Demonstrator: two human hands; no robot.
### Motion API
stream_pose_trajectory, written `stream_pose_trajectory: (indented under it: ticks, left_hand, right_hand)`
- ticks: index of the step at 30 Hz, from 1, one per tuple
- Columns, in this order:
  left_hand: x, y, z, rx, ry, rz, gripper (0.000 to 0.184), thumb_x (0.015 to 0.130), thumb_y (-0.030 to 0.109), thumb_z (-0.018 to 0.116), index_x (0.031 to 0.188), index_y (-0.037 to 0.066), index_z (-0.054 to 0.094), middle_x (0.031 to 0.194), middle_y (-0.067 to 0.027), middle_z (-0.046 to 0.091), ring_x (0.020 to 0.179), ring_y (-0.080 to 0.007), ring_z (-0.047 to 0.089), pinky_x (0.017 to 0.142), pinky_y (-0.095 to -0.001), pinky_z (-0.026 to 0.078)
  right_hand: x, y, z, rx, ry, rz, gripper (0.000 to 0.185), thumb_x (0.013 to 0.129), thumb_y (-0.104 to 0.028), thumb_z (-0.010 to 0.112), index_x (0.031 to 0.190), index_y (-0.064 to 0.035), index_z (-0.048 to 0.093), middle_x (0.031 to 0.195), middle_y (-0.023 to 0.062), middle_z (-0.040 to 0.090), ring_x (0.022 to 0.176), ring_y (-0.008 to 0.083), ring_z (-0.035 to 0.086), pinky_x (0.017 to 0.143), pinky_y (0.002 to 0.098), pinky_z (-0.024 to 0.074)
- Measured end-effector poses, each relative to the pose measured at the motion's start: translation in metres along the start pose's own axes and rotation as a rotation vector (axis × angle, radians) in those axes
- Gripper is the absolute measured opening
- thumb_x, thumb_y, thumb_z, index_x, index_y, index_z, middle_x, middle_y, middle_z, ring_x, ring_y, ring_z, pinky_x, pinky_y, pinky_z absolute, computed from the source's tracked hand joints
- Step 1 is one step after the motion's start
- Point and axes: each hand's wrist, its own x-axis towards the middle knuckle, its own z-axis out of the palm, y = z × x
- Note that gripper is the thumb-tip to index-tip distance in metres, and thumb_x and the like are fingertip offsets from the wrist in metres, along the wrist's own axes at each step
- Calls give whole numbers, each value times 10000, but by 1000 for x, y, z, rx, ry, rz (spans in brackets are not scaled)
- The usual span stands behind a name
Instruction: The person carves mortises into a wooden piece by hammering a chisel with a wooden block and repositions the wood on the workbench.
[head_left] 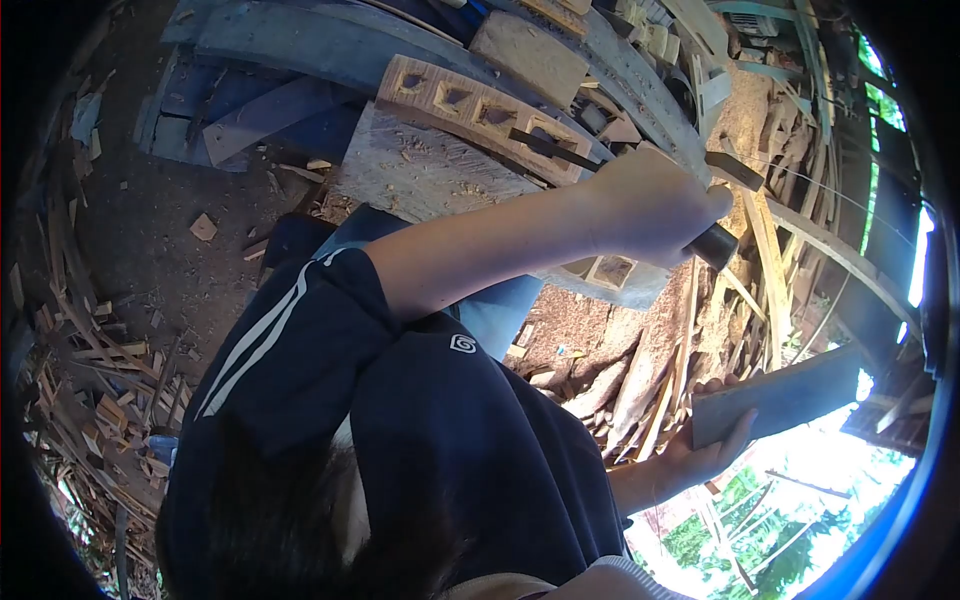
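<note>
My left hand [650, 205] is wrapped round a tool with a dark handle [713, 246] sticking out below the fist. Its long, narrow dark blade [553, 148] reaches left over a wooden piece [450, 97] that has a row of square holes cut in it; the tip is by one of these holes. At the lower right, my right hand [708, 455] grips a flat, grey-brown wooden block [778, 398], with fingers on both sides of it. The block is held away from the tool.
A thick, weathered timber [425, 168] lies beneath the holed piece. Another piece with a square hole [610, 270] shows under my left forearm. Boards [290, 45] lie at the top, and scrap wood [110, 425] and shavings cover the ground at left and right.
</note>
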Motion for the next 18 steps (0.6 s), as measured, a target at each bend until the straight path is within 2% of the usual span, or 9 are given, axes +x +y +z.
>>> stream_pose_trajectory:
  ticks: [3,5,9,11,15,17,18]
  left_hand:
    - [0,1,1,-12,54,19,407,710,228,743,1036,85,546,617,-96,606,563,-307,643,525,-425,490]
    - [1,1,0,-33,11,17,402,703,227,740,1016,86,530,646,-99,612,609,-304,653,550,-426,496]
    - [-5,1,6,-110,54,-31,385,698,225,734,991,98,519,711,-97,627,691,-293,665,612,-425,503]
    - [-10,2,13,-49,325,28,359,697,243,730,955,109,520,772,-78,636,741,-282,662,644,-402,495]
    - [-31,2,9,-126,242,-47,354,684,308,763,890,114,550,792,-48,639,742,-255,658,642,-366,485]
    - [-45,-11,23,-56,540,148,374,656,388,799,813,129,579,749,-17,622,670,-220,642,603,-339,474]
    - [-52,-15,28,-59,533,154,374,656,388,799,813,129,579,749,-17,622,670,-220,642,603,-339,474]
  right_hand:
    - [-2,-1,1,9,3,3,549,949,-332,563,1278,94,458,1036,201,621,861,263,625,718,361,529]
    - [-6,-2,5,23,23,28,548,949,-329,563,1286,89,453,1033,200,623,857,261,625,718,360,529]
    - [-13,-3,10,2,45,54,541,948,-329,565,1294,72,454,1023,191,629,846,255,627,717,353,531]
    - [-15,-1,8,15,51,62,539,950,-330,563,1294,70,455,1024,188,631,843,255,629,716,352,533]
    - [-17,3,2,66,62,80,531,951,-331,562,1291,63,458,1027,184,634,837,253,634,724,350,535]
    - [-20,1,2,29,82,78,529,951,-330,564,1289,63,459,1026,185,635,837,253,636,724,353,534]
    - [-22,0,2,-13,96,77,527,950,-329,565,1287,63,460,1026,186,635,837,253,638,724,355,532]
